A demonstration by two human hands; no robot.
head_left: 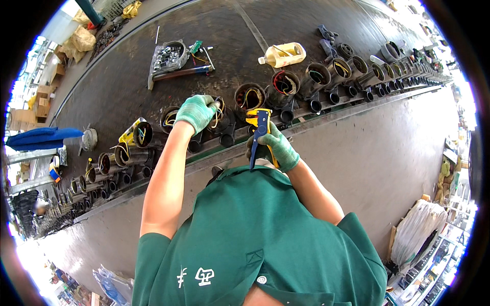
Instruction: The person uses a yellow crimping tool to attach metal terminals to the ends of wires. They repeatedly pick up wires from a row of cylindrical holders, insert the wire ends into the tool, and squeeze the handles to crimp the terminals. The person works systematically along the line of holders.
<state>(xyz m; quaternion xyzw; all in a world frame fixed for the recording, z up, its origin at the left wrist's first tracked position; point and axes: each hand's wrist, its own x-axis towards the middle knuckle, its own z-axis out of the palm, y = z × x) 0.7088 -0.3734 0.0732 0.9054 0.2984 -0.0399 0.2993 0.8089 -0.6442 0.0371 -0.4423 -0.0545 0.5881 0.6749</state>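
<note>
My right hand (282,149), in a green glove, is closed round a wire stripper (261,127) with blue and yellow parts. Its yellow head points away from me, beside the row of dark tubes. My left hand (196,113), gloved the same way, has its fingers pinched at the mouth of a dark tube (222,122) with thin wires inside. Whatever sits between those fingertips is too small to make out. Just right of that tube stands another open tube (249,97), with yellow and light wires coiled inside it.
More wired tubes (316,77) run along the bench edge on both sides. A clear bottle of yellowish liquid (284,55) lies behind them. Farther left are a tray of small metal parts (168,57) and a screwdriver-like rod (182,72). A blue cloth (43,137) hangs at far left.
</note>
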